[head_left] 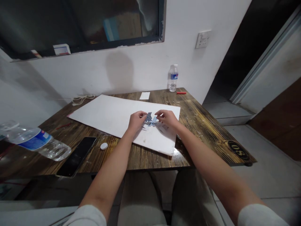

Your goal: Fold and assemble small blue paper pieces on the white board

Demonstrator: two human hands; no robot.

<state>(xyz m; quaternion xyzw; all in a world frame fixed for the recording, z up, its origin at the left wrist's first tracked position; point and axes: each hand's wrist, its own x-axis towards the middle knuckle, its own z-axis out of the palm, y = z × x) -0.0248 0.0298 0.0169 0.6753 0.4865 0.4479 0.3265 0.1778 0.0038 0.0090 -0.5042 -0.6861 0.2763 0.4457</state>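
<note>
A small blue-and-white patterned paper piece (pixel 149 117) with jagged, cut-looking edges is held above a white board (pixel 110 111). My left hand (pixel 138 120) pinches its left side between thumb and fingers. My right hand (pixel 167 118) is closed at its right side, fingertips against the paper's edge. Whether this is one joined piece or several overlapping ones I cannot tell. Pale scraps or shadows lie on the board just below both hands, too small to make out.
On the wooden table (pixel 199 138) are a black phone (pixel 77 157), a white bottle cap (pixel 103 146), a large plastic bottle (pixel 44 141) lying down, a small upright bottle (pixel 173 78), a red stick-like object (pixel 181 93), a white card (pixel 145 95) and a coiled cable (pixel 82 99).
</note>
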